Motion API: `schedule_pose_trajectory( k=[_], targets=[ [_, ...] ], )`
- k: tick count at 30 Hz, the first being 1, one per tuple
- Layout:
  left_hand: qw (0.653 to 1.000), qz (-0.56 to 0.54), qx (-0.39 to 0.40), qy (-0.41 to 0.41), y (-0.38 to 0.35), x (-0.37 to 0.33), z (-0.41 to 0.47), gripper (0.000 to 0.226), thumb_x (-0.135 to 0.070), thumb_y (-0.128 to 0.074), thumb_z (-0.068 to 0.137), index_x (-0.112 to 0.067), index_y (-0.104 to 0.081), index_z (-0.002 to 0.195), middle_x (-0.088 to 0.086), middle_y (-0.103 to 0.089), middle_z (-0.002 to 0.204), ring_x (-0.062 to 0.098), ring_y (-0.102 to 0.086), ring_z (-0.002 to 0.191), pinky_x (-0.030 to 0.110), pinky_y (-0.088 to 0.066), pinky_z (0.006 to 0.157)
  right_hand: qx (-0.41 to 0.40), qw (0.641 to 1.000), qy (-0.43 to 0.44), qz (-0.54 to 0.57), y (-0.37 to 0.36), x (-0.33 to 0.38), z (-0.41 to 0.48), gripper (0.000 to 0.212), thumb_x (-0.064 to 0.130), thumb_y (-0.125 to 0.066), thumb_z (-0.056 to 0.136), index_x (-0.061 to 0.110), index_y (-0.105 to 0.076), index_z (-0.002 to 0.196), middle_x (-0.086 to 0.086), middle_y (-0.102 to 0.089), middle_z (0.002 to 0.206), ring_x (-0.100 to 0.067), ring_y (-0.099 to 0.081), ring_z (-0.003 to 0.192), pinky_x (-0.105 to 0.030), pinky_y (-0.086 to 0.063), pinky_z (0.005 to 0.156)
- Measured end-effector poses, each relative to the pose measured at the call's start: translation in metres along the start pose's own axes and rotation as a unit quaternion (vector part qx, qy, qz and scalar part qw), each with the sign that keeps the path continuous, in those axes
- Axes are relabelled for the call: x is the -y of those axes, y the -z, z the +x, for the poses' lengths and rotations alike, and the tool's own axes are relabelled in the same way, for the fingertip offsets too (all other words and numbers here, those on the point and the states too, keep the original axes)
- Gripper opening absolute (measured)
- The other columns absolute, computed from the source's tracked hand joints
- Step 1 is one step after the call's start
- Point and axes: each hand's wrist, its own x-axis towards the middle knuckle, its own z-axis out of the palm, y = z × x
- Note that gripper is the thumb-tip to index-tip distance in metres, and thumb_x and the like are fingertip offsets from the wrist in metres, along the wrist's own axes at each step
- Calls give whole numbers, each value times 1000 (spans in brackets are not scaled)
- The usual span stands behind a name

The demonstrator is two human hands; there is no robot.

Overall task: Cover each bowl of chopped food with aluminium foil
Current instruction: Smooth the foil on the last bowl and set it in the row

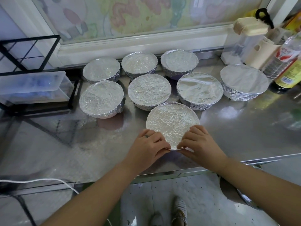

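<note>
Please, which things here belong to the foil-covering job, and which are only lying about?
Job: nearest foil-covered bowl, edge pinched by left hand and right hand; seven covered bowls behind.
Lying about: bottles, lidded container, plastic box, black rack.

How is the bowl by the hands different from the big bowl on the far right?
The near bowl has finely crinkled foil on top; the right bowl has smoother foil with few creases. The left hand and right hand pinch the near bowl's foil edge; nothing touches the right bowl. The near bowl stands in front; the right bowl sits farther back by the bottles. Both are fully covered.
</note>
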Motion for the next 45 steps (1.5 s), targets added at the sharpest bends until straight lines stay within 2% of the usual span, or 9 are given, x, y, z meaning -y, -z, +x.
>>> schedule_pose_trajectory(
  k=[10, 14, 17, 23, 29, 33, 36, 41, 45],
  targets=[
    [1000, 14, -27, -10, -8, -4, 4, 6, -25, -69, 90, -23, -71, 85, -7, -63, 89, 16, -56, 78, 32, -43, 86, -6, 999, -37, -3, -3, 5, 0, 16, 17, -82, 78, 21, -67, 75, 6, -53, 76, -20, -48, 75, -36, -42, 87],
    [1000, 13, -22, -8, -9, -5, 4, 5, -27, -70, 91, -24, -71, 86, -8, -64, 91, 15, -56, 79, 32, -43, 86, -27, 998, -48, -18, -7, 10, -2, 14, 34, -75, 89, 26, -71, 79, 9, -59, 81, -18, -49, 79, -33, -38, 90],
    [1000, 15, -18, -17, -9, -4, 4, 5, -27, -70, 91, -24, -71, 87, -9, -63, 91, 14, -55, 80, 31, -42, 87, -34, 998, -44, -12, -9, 14, 3, 39, 48, -51, 102, 25, -70, 78, 10, -58, 78, -16, -47, 79, -32, -35, 91],
    [1000, 14, -24, -15, -9, -5, 4, 4, -26, -71, 90, -24, -71, 87, -9, -63, 91, 14, -55, 80, 31, -41, 87, -22, 998, -59, -4, -11, 17, 2, 15, 24, -75, 82, 22, -63, 73, 10, -52, 76, -17, -45, 78, -32, -33, 90],
    [999, 22, -9, -34, -2, 5, -1, 11, -34, -68, 93, -25, -74, 95, -9, -65, 96, 13, -57, 85, 30, -40, 91, -5, 999, -42, 3, -8, 16, 4, 16, 27, -66, 87, 23, -61, 72, 10, -51, 76, -19, -48, 76, -35, -37, 87],
    [999, 36, -18, -29, 11, 22, -5, 29, -38, -51, 102, -25, -76, 96, -8, -67, 98, 13, -59, 88, 28, -36, 92, 8, 999, -39, -13, -2, 10, 0, 17, 32, -64, 92, 26, -65, 77, 11, -56, 80, -18, -50, 79, -32, -35, 90],
    [998, 43, -13, -44, 9, 23, -3, 14, -30, -62, 96, -24, -76, 94, -9, -67, 98, 14, -60, 88, 29, -38, 92, -8, 999, -36, -35, -6, 15, 1, 16, 37, -64, 93, 28, -71, 82, 12, -61, 82, -19, -54, 79, -33, -34, 90],
    [997, 42, -16, -58, 4, 22, -3, 7, -27, -67, 94, -25, -74, 93, -10, -66, 97, 16, -60, 87, 33, -41, 90, -73, 995, -52, -54, -18, 29, 13, 45, 48, -47, 104, 26, -73, 76, 10, -61, 74, -19, -54, 73, -36, -37, 84],
    [997, 45, -24, -57, 4, 19, 0, 20, -32, -59, 98, -25, -74, 88, -10, -66, 94, 15, -60, 85, 31, -39, 91, -85, 994, -57, -46, -23, 32, 13, 48, 47, -45, 105, 23, -72, 72, 8, -59, 71, -21, -54, 71, -38, -39, 84]
  ],
)
